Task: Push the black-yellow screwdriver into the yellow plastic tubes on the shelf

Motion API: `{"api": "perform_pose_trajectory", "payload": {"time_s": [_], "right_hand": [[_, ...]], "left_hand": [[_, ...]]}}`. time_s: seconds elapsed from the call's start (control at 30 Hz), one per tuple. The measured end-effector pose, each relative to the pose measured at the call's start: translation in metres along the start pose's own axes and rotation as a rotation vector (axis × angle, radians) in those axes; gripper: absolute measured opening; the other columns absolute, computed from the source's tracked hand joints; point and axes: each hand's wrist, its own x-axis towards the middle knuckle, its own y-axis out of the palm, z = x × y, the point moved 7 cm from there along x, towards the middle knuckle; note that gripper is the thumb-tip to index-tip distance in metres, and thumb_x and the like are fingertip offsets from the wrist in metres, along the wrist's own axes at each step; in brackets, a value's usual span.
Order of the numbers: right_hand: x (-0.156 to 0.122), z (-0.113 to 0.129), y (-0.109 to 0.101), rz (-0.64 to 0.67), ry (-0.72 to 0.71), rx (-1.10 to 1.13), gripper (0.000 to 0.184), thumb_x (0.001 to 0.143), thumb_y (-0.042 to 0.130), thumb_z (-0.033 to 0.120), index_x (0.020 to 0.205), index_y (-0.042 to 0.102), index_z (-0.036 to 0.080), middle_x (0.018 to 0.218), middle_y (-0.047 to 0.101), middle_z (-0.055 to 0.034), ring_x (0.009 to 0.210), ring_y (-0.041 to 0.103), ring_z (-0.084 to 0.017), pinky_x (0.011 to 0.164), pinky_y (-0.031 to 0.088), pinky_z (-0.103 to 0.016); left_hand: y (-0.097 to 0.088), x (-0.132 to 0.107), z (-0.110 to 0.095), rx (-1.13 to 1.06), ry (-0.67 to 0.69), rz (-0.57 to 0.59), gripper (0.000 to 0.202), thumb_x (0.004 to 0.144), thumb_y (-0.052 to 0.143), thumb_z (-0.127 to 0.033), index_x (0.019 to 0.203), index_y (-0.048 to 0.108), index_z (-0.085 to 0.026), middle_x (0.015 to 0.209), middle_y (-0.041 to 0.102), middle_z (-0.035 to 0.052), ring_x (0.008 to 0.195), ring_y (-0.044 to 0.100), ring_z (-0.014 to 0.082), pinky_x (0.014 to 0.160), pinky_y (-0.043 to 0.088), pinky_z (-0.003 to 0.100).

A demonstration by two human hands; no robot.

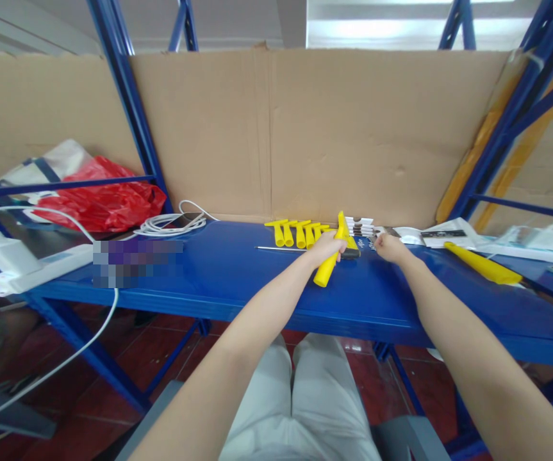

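Observation:
My left hand [327, 247] is closed around a yellow plastic T-shaped handle [325, 272], held tilted over the blue shelf. Behind that hand lies a long screwdriver [280, 248], its dark grip partly covered. To its left stretches a row of several similar yellow handles [300, 235]. My right hand [389, 247] has its fingers pinched together by a patch of small light pieces [368, 244], too small to name. What it pinches, if anything, is hidden. Between the hands, near the cardboard, sit white strips with dark marks [360, 226].
Cardboard [334, 128] walls the back of the blue shelf [238, 275]. At right are a larger yellow piece [485, 264] and white packets [453, 234]. On the left are a coiled white cable [170, 225], a power strip [50, 266] and a red plastic bag [107, 198].

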Motion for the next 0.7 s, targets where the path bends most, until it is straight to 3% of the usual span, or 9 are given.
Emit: {"api": "perform_pose_trajectory", "payload": {"time_s": [0.2, 0.3, 0.4, 0.57, 0.7], "right_hand": [[-0.002, 0.003, 0.015, 0.079, 0.035, -0.138, 0.008, 0.077, 0.059, 0.013, 0.074, 0.064, 0.018, 0.081, 0.069, -0.0186, 0.087, 0.068, -0.031, 0.079, 0.051, -0.040], [-0.007, 0.008, 0.015, 0.132, 0.090, -0.207, 0.022, 0.085, 0.053, 0.018, 0.099, 0.069, 0.013, 0.104, 0.070, -0.0232, 0.101, 0.068, -0.031, 0.088, 0.050, -0.040], [-0.013, 0.007, 0.006, 0.130, 0.171, -0.203, 0.033, 0.089, 0.048, 0.023, 0.115, 0.066, 0.011, 0.115, 0.068, -0.0224, 0.108, 0.065, -0.030, 0.089, 0.049, -0.037], [-0.013, 0.000, -0.017, -0.004, 0.202, -0.089, 0.035, 0.089, 0.045, 0.021, 0.113, 0.068, 0.011, 0.112, 0.070, -0.0206, 0.106, 0.066, -0.029, 0.083, 0.049, -0.033], [-0.010, -0.004, -0.020, -0.039, 0.191, -0.048, 0.032, 0.087, 0.047, 0.017, 0.106, 0.071, 0.009, 0.107, 0.072, -0.0207, 0.101, 0.068, -0.028, 0.080, 0.049, -0.031]], "left_hand": [[0.014, 0.008, -0.001, -0.127, -0.166, 0.022, 0.014, 0.064, 0.049, -0.004, 0.068, 0.048, -0.018, 0.043, 0.046, -0.0040, 0.039, 0.044, 0.0095, 0.043, 0.038, 0.019], [0.024, 0.014, -0.004, -0.139, -0.243, 0.054, 0.013, 0.062, 0.049, -0.003, 0.064, 0.049, -0.017, 0.043, 0.047, -0.0029, 0.040, 0.044, 0.0089, 0.043, 0.039, 0.019], [0.035, 0.018, -0.010, -0.177, -0.280, 0.106, 0.014, 0.064, 0.049, -0.003, 0.062, 0.047, -0.017, 0.043, 0.046, -0.0029, 0.040, 0.043, 0.0083, 0.042, 0.039, 0.018], [0.048, 0.028, -0.019, -0.216, -0.294, 0.115, 0.019, 0.071, 0.046, -0.003, 0.059, 0.044, -0.018, 0.042, 0.044, -0.0025, 0.039, 0.042, 0.0079, 0.042, 0.038, 0.017], [0.049, 0.039, -0.017, -0.178, -0.305, 0.059, 0.018, 0.070, 0.050, -0.002, 0.060, 0.048, -0.016, 0.044, 0.044, -0.0025, 0.042, 0.044, 0.0088, 0.044, 0.039, 0.018]]}}
